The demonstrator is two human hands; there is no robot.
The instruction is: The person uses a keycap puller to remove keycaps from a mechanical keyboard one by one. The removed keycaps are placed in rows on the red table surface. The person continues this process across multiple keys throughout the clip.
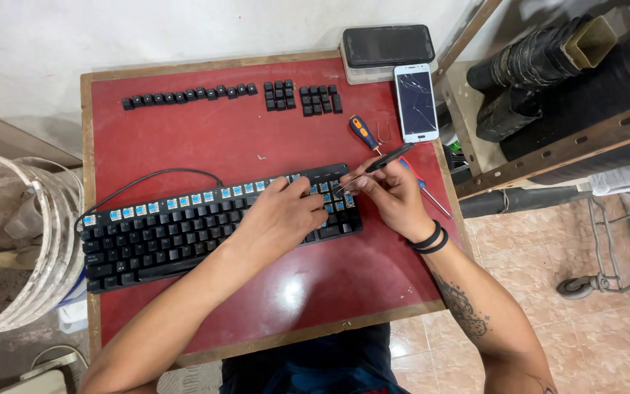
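Note:
A black mechanical keyboard lies on a small red table, with blue switches bare along its top row and right end. My left hand rests on the keyboard's right part, fingers pressing near the bare switches. My right hand holds black tweezers, the tip pointing down at the switches at the keyboard's right end. Removed black keycaps sit in a row and two blocks at the table's far edge.
An orange-and-blue screwdriver and a second screwdriver lie near my right hand. A cracked white phone and a black phone sit at the far right corner. A bucket stands left; a shelf with black tubes stands right.

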